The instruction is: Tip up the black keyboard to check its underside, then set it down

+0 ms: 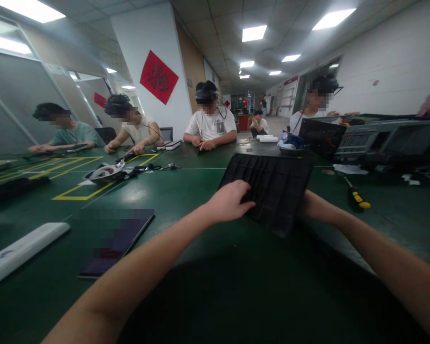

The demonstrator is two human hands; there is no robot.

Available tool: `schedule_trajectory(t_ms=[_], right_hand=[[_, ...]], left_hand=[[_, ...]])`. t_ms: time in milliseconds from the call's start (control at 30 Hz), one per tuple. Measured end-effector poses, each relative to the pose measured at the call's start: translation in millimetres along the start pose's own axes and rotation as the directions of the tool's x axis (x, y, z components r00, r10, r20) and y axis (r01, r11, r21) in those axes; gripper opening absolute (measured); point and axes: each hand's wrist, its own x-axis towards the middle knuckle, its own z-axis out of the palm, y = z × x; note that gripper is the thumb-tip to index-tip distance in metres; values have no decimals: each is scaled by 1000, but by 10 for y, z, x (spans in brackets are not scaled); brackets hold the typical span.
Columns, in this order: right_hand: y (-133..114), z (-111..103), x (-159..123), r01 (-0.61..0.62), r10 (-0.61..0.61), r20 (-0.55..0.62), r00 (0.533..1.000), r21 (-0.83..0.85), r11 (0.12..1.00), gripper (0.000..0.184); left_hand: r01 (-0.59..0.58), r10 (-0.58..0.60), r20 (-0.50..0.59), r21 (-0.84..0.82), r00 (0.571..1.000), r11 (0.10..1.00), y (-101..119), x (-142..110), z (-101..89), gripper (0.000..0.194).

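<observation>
A flat black panel with ribs or folds (272, 186) is held up, tilted, above the green table in front of me. My left hand (231, 200) is at its lower left corner. The fingers there are curled against the near face, with the thumb below them. From the right side, my right hand (311, 205) grips the panel; its fingers are hidden behind it. The panel's dark surface hides finer detail.
On the green table (186, 191) lie a dark flat device (129, 239), a white bar-shaped case (25, 253) and a yellow-black screwdriver (358, 197). A computer case (380, 138) stands at the right. Several people with headgear sit around the table.
</observation>
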Motion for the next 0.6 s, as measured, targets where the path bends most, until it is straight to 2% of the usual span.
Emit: schedule_trajectory(t_ms=[67,167,233,300,367,467,600], right_hand=[[78,-123,27,-79,74,-28,997,-241,967,48],[200,-328,23,-261,211,-156,965,-514,817,49],[270,-435,5,-363,309,-196,931,-597,715,48],[327,-505,-12,-440,385,-235,893,-642,628,49],[371,-541,-24,-485,433,-258,864,-658,577,50],[410,-551,-30,-518,485,-256,836,-661,543,51],[443,-542,-15,-534,497,-268,825,-656,533,60]], left_hand=[[112,-113,11,52,994,992,-275,14,-155,33],[273,-294,89,191,952,943,-855,-89,-410,32],[382,-430,121,290,895,877,-1282,-255,-565,31],[483,-562,137,374,815,792,-1676,-476,-689,30],[563,-661,155,405,734,720,-1996,-717,-772,29],[667,-762,176,388,624,636,-2302,-1035,-821,26],[739,-822,193,363,536,567,-2479,-1271,-798,23]])
